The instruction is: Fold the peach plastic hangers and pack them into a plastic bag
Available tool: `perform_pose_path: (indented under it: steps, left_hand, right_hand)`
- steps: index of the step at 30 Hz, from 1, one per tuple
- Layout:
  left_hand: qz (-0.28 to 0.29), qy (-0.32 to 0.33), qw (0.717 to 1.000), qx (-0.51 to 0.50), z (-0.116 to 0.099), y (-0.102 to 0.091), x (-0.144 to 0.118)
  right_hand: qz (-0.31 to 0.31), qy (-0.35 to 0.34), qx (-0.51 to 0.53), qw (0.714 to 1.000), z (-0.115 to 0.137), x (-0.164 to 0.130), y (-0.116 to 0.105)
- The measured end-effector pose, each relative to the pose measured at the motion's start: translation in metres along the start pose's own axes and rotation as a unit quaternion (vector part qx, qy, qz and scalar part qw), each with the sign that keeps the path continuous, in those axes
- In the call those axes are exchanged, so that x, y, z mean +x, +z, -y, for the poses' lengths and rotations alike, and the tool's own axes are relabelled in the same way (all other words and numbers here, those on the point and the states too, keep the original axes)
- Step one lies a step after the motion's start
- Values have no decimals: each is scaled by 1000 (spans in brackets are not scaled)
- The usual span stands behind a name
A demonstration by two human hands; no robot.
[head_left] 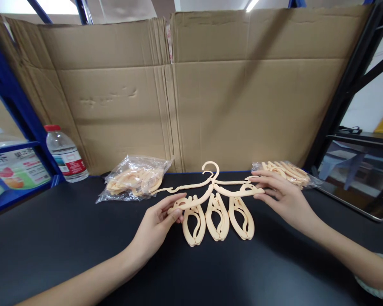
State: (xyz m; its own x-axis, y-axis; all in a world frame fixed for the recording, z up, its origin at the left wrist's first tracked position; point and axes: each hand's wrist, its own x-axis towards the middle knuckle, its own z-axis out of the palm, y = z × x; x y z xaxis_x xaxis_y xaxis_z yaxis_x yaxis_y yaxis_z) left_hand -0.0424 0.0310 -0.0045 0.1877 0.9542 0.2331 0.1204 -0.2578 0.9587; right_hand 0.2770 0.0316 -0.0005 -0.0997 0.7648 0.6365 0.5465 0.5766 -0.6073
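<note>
A cream plastic folding hanger (pixel 204 196) is spread open, its hook up. My left hand (pixel 156 225) pinches the end of its left arm. My right hand (pixel 284 197) has thumb and fingers closed on the end of its right arm. Just behind lies a second spread hanger (pixel 193 186) of the same kind; its middle is partly hidden by the front one. Three folded hangers lie in a row on the black table between my hands: a left one (pixel 185 231), a middle one (pixel 226 225) and a right one (pixel 250 225). The held hanger overlaps their upper ends.
A clear plastic bag of hangers (pixel 137 176) lies at the back left, another bag (pixel 290 172) at the back right. A red-capped water bottle (pixel 67 155) stands in the left corner. Cardboard (pixel 242 106) walls off the back of the black table (pixel 83 238).
</note>
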Motion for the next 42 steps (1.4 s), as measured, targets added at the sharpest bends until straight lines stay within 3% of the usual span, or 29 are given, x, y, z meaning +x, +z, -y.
perform_pose_path:
  steps: [4,12,19,22,25,31,35,42]
  left_hand:
    - [-12,4,1000,-6,-4,2,-2]
    - [-33,-6,998,-58,-16,9,-9]
    - [39,-41,996,-62,-24,25,-22]
    - [58,-52,994,-71,-26,29,-25]
    - [57,-49,995,-71,-27,30,-27]
    - [70,-45,995,-60,-24,31,-28]
    - [62,-24,996,-63,-22,31,-28]
    - [83,16,996,-16,-24,31,-30]
  right_hand:
    - [8,75,110,991,0,2,0]
    - [34,148,204,967,7,1,0]
    - [66,177,331,924,40,-11,23]
    - [115,171,319,925,49,-16,29]
    - [207,140,295,922,56,-19,28]
    - [340,97,306,884,64,-25,25]
    - [355,102,343,863,64,-27,26]
    - [360,88,350,860,66,-28,23]
